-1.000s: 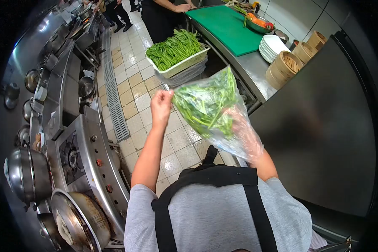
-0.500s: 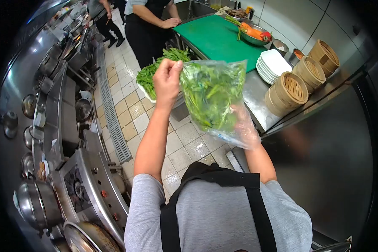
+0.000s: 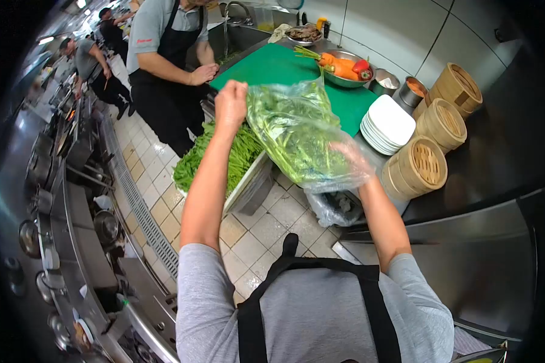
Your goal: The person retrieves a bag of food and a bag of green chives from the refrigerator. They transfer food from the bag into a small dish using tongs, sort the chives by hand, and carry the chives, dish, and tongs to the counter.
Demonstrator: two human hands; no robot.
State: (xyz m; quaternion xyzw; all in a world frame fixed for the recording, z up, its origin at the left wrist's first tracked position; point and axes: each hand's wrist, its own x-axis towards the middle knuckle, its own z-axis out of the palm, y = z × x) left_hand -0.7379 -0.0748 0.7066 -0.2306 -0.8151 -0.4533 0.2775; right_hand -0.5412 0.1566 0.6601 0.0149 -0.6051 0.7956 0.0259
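Bag of greens (image 3: 290,130): held up before me, across my view of the near edge of the green board (image 3: 263,68) on the counter (image 3: 376,161); contact with the board cannot be confirmed. One second ago it hung over the floor tiles (image 3: 272,230), so I now have it closer to the counter. Left hand (image 3: 230,107): grip pinched on the bag's upper corner. Right hand (image 3: 352,160): visible through the plastic, against the contents; finger closure cannot be determined.
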